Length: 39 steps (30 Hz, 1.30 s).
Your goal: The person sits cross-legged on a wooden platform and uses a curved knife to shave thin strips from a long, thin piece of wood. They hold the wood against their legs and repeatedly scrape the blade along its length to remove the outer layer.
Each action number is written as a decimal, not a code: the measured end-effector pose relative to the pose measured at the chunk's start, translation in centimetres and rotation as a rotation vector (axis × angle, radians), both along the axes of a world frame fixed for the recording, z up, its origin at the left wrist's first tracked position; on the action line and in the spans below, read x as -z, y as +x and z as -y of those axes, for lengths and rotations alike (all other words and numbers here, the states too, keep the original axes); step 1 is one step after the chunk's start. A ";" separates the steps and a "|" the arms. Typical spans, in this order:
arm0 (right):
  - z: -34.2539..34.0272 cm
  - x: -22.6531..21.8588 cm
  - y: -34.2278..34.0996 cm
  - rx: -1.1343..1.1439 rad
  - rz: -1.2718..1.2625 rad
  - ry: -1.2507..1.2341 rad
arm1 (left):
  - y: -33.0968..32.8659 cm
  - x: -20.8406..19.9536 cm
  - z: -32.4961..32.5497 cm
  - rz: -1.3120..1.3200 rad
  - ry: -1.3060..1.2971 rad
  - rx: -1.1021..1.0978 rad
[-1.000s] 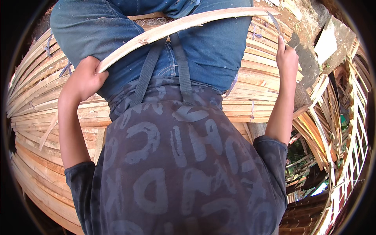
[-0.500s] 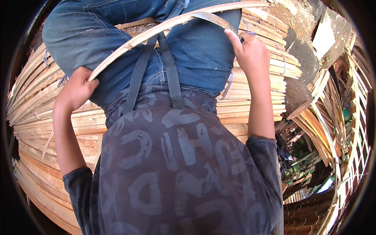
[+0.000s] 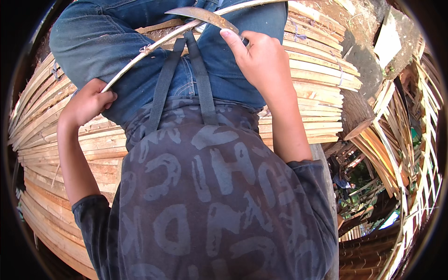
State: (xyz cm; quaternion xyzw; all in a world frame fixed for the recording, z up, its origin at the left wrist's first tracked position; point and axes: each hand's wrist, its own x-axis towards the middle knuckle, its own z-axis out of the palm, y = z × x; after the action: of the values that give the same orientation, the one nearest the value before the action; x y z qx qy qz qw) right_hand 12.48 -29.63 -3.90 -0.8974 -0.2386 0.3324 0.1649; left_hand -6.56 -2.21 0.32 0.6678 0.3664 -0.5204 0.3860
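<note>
My left hand (image 3: 88, 103) is closed around the near end of a long, thin pale wooden strip (image 3: 128, 65). The strip bows up across my lap toward the upper right and leaves the picture at the top. In my right hand (image 3: 267, 60) is a curved knife (image 3: 205, 16) with a sickle-like blade, the thumb lying along its base. The blade crosses the strip between my knees; I cannot tell how deeply it touches. A small curl of shaving (image 3: 146, 48) clings to the strip, closer to my left hand. The knife's handle is mostly hidden by my fingers.
Bundled pale slats (image 3: 312, 70) lie beneath and on both sides of my legs, tied with thin purple strings. A cut log (image 3: 357, 119) lies at the right, beside loose strips and a woven lattice (image 3: 420, 186). Dark straps (image 3: 165, 88) hang at my waist.
My right hand has moved left and slightly up, bringing the knife along the strip toward my left hand. The strip now shows a narrower side, and my left hand has shifted slightly left and down.
</note>
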 end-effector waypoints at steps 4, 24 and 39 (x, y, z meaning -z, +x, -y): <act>0.8 0.6 0.9 0.060 -0.019 0.009 | -0.1 -0.9 0.2 -0.024 -0.054 -0.093; 1.2 3.9 5.1 -0.204 0.283 -0.031 | 0.0 -0.6 4.7 0.210 0.133 -0.154; 3.5 3.0 5.4 -0.271 0.294 -0.128 | 2.2 0.1 4.3 0.025 -0.133 -0.230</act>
State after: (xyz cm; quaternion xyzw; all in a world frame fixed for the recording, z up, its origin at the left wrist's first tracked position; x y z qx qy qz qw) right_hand 17.90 -33.17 -6.88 -0.9047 -0.3568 0.2313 0.0245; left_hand -4.38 -6.50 0.24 0.6008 0.4005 -0.4875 0.4909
